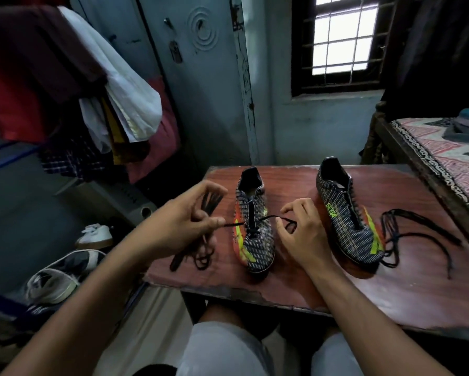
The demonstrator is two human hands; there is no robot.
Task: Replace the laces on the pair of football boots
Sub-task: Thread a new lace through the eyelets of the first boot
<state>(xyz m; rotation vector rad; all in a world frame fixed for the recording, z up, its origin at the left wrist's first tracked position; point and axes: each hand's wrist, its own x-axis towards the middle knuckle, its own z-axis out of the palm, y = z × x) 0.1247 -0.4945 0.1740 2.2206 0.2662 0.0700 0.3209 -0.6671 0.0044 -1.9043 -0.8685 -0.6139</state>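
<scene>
Lying between hands [238, 223], boot [253, 226], lace [268, 219] pinched

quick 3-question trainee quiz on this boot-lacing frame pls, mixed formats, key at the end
1. True or false: both hands hold parts of a black lace at the left boot.
2. Multiple choice: where does the loose black lace lie? A) inside the right boot B) on the table to the right of the right boot C) on the floor
3. Fill in: the right boot has ____ lace threaded through its eyelets.

Key
1. True: the left hand pinches one end, the right hand holds the other.
2. B, on the table.
3. No.
</scene>
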